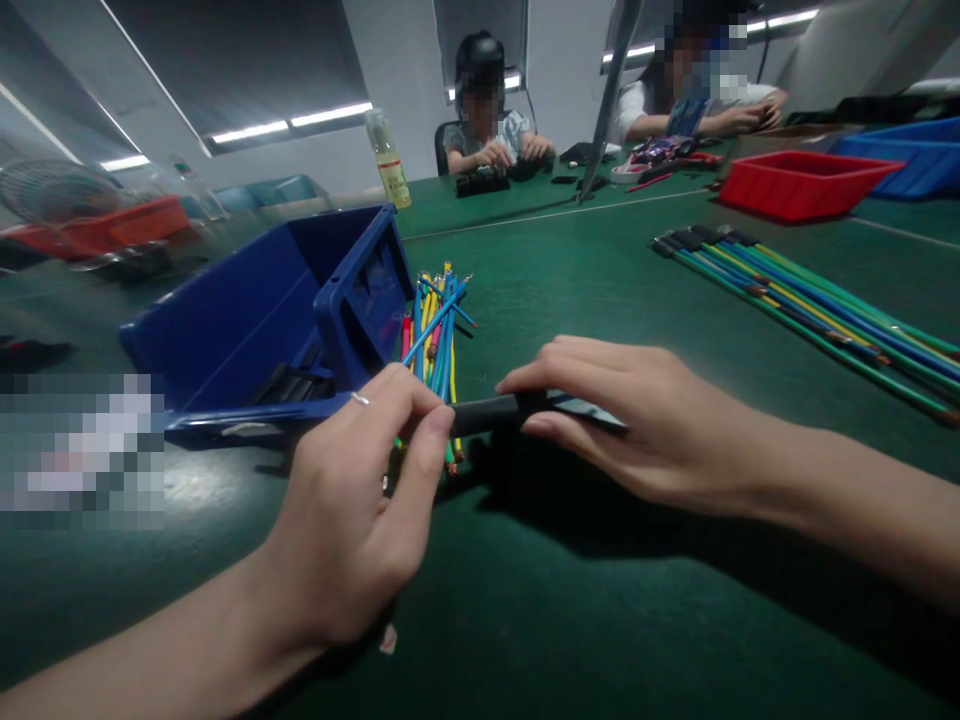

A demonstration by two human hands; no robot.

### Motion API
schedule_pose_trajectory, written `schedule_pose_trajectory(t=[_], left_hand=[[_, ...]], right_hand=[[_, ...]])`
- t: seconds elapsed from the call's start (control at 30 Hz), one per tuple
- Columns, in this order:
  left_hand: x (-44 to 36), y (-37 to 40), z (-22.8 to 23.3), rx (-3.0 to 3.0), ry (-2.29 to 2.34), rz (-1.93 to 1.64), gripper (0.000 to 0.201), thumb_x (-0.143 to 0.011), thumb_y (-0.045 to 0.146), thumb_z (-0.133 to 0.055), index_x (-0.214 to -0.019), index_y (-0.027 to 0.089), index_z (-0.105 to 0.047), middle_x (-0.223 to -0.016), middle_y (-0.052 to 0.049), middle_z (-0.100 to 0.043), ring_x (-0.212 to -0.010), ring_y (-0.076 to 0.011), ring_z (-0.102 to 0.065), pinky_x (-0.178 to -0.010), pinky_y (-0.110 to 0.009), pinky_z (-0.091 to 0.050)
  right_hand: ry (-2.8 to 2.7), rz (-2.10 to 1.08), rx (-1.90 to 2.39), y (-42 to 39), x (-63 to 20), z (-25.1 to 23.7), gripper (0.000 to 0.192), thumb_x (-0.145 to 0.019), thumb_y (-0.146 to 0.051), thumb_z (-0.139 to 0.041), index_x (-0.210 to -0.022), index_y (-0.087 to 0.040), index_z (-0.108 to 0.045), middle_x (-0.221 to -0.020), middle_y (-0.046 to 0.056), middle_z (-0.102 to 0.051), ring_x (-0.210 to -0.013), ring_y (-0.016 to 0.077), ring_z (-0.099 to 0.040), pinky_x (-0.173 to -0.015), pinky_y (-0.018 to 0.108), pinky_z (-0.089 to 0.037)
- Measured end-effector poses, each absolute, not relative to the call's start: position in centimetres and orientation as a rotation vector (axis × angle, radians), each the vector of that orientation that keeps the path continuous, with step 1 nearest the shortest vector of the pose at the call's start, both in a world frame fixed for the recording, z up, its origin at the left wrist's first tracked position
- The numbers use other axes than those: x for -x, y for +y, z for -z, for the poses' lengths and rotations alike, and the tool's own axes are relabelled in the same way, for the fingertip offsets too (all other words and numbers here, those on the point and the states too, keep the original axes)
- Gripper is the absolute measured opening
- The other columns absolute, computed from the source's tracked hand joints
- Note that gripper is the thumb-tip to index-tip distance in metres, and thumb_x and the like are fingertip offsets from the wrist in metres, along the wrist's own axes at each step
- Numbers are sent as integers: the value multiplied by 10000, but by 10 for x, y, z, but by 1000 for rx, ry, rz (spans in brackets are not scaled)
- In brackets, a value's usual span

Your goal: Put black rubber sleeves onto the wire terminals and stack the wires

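Black tube (487, 412) is lying just above the mat, right hand (637, 420) pinching it; left hand (360, 500) is gripping wires (435, 335) closed-fingered, seemingly sleeving them. Feeding further needs aligned ends.

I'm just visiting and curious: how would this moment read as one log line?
left hand: grips coloured wires | right hand: holds black tube | blue bin beside
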State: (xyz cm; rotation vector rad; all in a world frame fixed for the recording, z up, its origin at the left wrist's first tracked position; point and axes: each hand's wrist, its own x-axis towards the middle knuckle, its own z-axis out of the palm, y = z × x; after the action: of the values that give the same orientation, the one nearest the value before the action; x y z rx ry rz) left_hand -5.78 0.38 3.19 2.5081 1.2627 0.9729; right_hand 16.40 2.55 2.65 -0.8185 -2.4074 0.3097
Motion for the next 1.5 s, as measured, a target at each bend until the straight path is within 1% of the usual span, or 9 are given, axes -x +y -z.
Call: schedule_pose_trajectory(t=[0.17,0.27,0.5,0.73,0.97,1.07,1.27,1.37,1.5], left_hand=[[59,7,-31,-2488,1269,-1133,159,-912,163,-434,-765,174,-492,-696,25,-484,-596,-86,-476,-601,-253,-391],[59,9,-29,-2474,1286,-1124,158,-917,184,-446,-768,174,-496,-688,27,-495,-593,-84,-484,-607,-253,-395],[60,9,-26,-2400,1273,-1082,145,-937,197,-434,-805,189,-494,-629,60,-490,-535,-58,-470,-564,-209,-384],[61,11,-27,-2349,1250,-1013,154,-951,264,-422,-852,193,-516,-621,55,-509,-513,-73,-475,-518,-216,-367],[59,12,-30,-2372,1196,-945,230,-959,231,-360,-768,186,-482,-623,42,-465,-518,-78,-456,-494,-221,-355],[58,11,-30,-2330,1219,-949,248,-962,247,-357,-753,186,-475,-609,40,-453,-518,-82,-453,-486,-223,-354],[56,12,-24,-2155,1226,-932,283,-969,299,-359,-739,183,-476,-617,42,-497,-527,-74,-478,-483,-210,-374],[55,12,-21,-2038,1191,-955,243,-974,350,-343,-863,196,-493,-694,38,-545,-584,-78,-529,-542,-208,-435],[55,10,-20,-1994,1107,-920,240,-973,403,-313,-1084,225,-428,-791,22,-568,-649,-95,-564,-607,-237,-488]], right_hand=[[-2475,-36,787,30,-170,-32,229,-935,-132,-436,-1098,-108,-595,-878,61,-624,-814,144,-578,-693,244,-426],[-2420,45,791,30,-172,-35,237,-931,-125,-447,-1114,-104,-595,-909,72,-626,-845,145,-579,-722,242,-430],[-2383,-145,872,29,-173,-35,247,-937,-153,-464,-1137,-141,-607,-917,43,-652,-795,111,-593,-672,210,-432],[-2368,-221,887,30,-171,-36,293,-949,-199,-449,-1195,-147,-600,-882,50,-656,-739,120,-586,-629,222,-427],[-2408,-195,886,30,-174,-38,287,-956,-219,-440,-1202,-180,-581,-875,48,-629,-744,133,-571,-625,238,-409],[-2432,-138,917,30,-175,-40,257,-961,-205,-403,-1144,-156,-578,-881,58,-618,-747,139,-558,-625,252,-397],[-2467,-69,1037,31,-178,-44,179,-959,-216,-382,-861,-179,-527,-764,30,-542,-677,138,-494,-607,270,-360],[-2408,-145,1090,34,-181,-46,190,-954,-228,-377,-835,-192,-521,-711,8,-533,-618,127,-476,-586,265,-355],[-2232,-211,1312,45,-190,-46,242,-943,-234,-358,-850,-189,-577,-643,-13,-528,-564,120,-479,-543,252,-339]])
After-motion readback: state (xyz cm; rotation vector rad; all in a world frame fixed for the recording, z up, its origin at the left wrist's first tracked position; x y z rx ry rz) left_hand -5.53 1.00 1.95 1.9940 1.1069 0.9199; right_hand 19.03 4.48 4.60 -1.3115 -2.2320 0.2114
